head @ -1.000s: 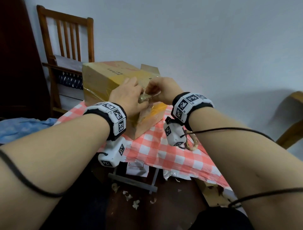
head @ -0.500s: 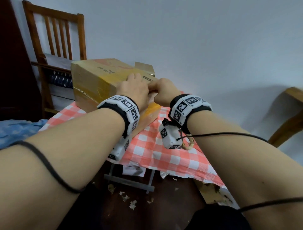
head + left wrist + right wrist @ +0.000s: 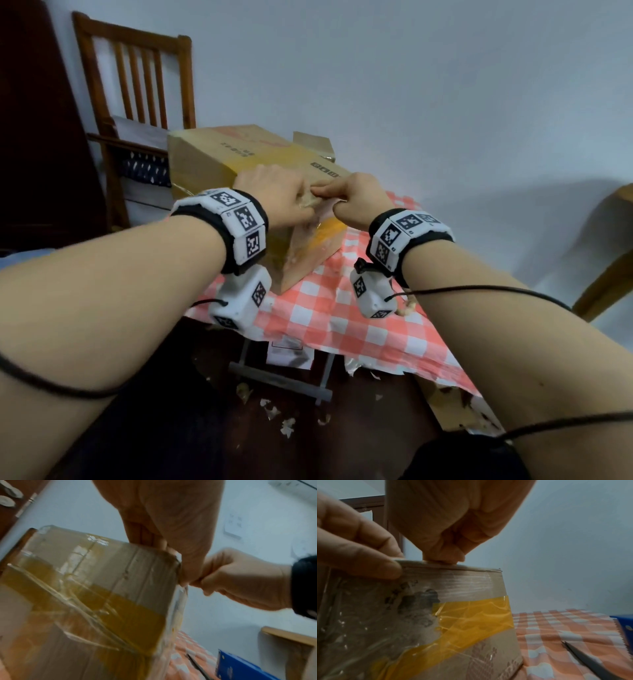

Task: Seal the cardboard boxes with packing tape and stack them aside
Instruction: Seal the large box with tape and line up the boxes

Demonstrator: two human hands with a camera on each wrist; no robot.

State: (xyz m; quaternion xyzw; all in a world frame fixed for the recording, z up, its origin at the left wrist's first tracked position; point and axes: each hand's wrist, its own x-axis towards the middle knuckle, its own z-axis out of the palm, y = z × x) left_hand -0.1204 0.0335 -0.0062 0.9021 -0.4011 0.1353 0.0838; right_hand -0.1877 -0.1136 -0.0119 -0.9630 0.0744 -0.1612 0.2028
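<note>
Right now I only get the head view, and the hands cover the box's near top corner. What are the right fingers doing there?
Observer: The right hand is curled, its fingers pressing down on the cardboard box at its top edge.
Operator: And the left one?
Observer: The left hand presses its thumb against the side face just under that edge.
Operator: Anything lying off to the right?
Observer: A blue object sits on the checked cloth.
</note>
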